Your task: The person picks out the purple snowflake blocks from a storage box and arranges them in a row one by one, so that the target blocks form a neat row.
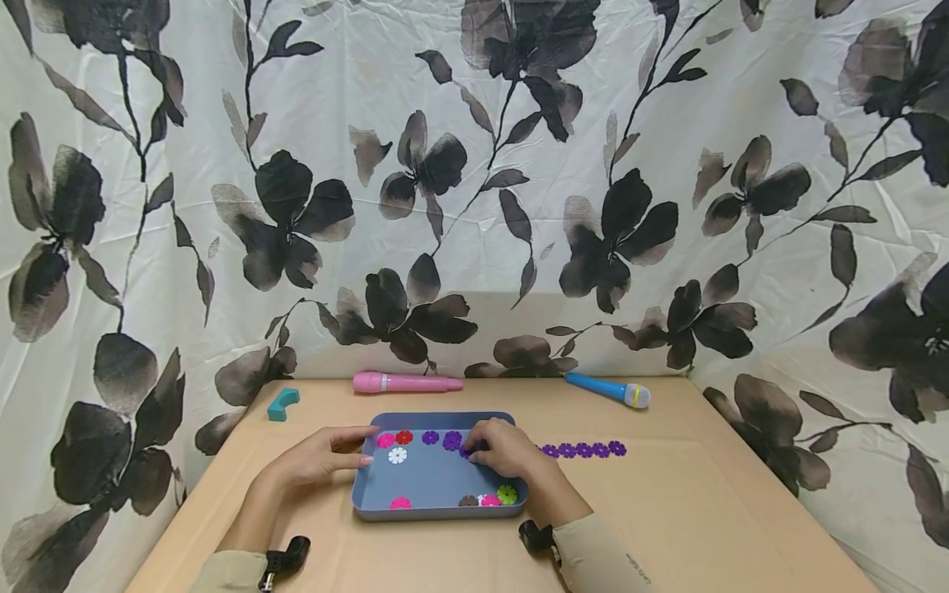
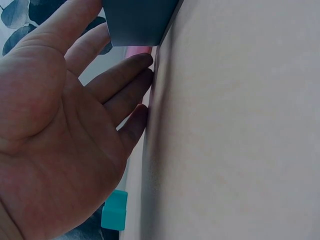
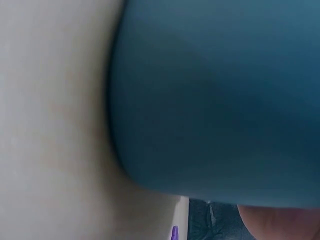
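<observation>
Purple discs prob. light, stiff, thin; grab by edges. L hand fingers spread vs. tray wall; R hand fingertips hidden, can't tell if pinching.

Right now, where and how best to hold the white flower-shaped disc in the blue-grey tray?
Likely pinch the white disc across opposite petals, from above and the near side: it lies flat, a pink flower disc and red flower disc beyond, bare tray floor nearer.

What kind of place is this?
Probably a play or craft spot: a flowery cloth hangs behind the table, and a grey tray there holds colourful flower-shaped pieces.
</observation>
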`<state>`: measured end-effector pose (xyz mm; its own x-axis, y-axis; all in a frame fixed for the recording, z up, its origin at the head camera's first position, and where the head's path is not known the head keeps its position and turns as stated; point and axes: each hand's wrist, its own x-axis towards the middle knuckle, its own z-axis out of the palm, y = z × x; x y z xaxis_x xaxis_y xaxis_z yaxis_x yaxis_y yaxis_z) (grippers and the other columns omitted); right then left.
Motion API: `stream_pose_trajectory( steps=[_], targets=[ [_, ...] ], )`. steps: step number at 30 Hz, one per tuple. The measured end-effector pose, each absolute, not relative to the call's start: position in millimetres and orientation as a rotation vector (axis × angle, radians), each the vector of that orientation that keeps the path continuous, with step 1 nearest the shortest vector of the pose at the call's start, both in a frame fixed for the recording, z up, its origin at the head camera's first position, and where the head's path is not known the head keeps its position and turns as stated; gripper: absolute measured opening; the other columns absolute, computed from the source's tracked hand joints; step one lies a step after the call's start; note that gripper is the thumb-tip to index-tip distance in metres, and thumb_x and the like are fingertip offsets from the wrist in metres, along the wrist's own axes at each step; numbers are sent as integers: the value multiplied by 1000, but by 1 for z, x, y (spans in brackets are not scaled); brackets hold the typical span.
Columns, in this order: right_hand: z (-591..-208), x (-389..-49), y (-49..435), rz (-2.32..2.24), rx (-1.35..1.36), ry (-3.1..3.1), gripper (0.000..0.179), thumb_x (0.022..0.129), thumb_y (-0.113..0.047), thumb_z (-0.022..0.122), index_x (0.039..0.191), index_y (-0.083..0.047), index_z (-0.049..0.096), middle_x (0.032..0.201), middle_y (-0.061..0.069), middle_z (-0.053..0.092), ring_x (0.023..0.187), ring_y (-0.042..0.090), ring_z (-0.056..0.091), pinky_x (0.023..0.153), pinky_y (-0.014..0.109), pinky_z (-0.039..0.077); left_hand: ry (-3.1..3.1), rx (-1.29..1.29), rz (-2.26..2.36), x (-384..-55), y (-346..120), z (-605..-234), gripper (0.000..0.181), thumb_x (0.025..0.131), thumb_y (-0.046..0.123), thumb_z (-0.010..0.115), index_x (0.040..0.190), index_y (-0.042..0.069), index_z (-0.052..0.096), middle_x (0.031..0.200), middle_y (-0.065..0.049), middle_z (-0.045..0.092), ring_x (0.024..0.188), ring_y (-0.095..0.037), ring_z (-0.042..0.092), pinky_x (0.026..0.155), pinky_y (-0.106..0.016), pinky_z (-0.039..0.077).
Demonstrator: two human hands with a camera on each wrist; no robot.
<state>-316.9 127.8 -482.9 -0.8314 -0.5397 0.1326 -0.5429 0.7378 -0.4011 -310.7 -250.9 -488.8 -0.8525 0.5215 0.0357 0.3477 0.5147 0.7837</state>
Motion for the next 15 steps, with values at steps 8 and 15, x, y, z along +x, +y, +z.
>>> stream_pose_trajectory(
  steps=[8,15],
  targets=[
    [-483,-317,128,711,886,-2920,4,90,-19,83,93,-20,81,100,-8,74,95,9,63,81,30,53,2530,788,1278,-311,-252,-489,61,98,34,73,151,8,55,156,-18,52,149,-43,41,115,-12,36],
    [-483,-316,128,740,878,-2960,8,90,-18,83,94,-22,79,94,-8,70,84,8,56,71,25,48,2520,775,1296,-310,-251,-488,60,98,33,74,150,8,56,156,-18,51,151,-42,39,120,-20,36]
  ],
)
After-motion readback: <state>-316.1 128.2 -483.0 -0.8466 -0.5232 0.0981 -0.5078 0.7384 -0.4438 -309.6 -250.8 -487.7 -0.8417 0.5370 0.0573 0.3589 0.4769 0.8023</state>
